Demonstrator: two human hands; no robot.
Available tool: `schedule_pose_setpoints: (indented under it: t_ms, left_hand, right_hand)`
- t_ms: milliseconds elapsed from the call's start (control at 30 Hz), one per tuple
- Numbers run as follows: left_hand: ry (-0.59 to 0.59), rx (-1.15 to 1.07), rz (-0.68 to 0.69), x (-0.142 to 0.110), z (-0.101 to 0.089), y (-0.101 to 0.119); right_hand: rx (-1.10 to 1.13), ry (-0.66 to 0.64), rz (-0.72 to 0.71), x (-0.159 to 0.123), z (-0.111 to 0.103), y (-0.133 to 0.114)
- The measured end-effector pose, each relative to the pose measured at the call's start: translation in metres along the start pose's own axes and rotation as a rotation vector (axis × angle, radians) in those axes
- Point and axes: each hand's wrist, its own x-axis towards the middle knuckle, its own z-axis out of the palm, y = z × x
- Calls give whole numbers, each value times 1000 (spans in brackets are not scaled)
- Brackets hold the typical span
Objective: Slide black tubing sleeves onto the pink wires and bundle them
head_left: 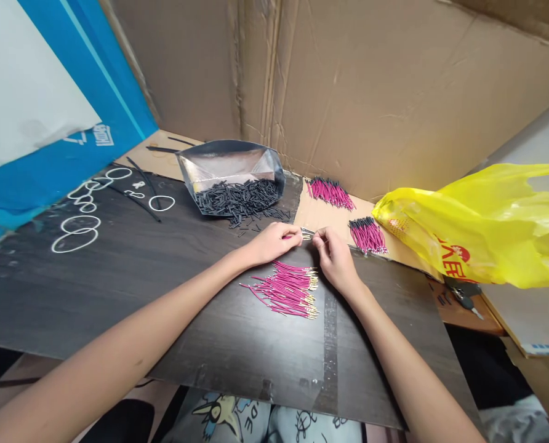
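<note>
My left hand (274,242) is closed around a few wires; their metal-tipped ends (306,236) stick out towards my right hand. My right hand (335,253) pinches thumb and forefinger together right beside those tips, and what lies between the fingers is too small to make out. Below both hands a loose row of magenta wires (284,290) with gold-coloured terminals lies on the dark table (173,289). Just beyond my left hand, a silvery open bag (231,161) holds a heap of short black tubes (237,198), some spilled in front.
Two bundles of magenta wires with black ends, a farther bundle (330,192) and a nearer bundle (368,235), lie on cardboard. A yellow plastic bag (482,221) stands at right, keys (466,298) beneath it. White rings (76,234) lie at left. Cardboard walls (348,92) close off the back.
</note>
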Motion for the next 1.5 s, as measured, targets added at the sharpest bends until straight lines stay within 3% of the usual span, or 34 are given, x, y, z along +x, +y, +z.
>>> schedule_pose_setpoints:
  t_ms: [200, 400, 800, 933, 1067, 1233, 1500]
  left_hand:
    - [8, 38, 28, -2, 2, 2]
    - [5, 37, 50, -2, 3, 0]
    - [-19, -37, 61, -2, 0, 3]
    - [89, -154, 17, -2, -1, 5]
    - [210, -413, -34, -1, -2, 2]
    - [181, -516, -80, 0, -2, 0]
    - [160, -405, -65, -3, -3, 7]
  right_hand:
    - [61, 26, -31, -2, 1, 0]
    - [211, 92, 35, -5, 0, -4]
    - [146, 137, 3, -5, 0, -12]
    - [124, 151, 45, -3, -1, -12]
    - [-2, 44, -21, 0, 1, -9]
    - [-155, -131, -125, 3, 7, -4]
    - [-228, -59, -117, 3, 7, -4]
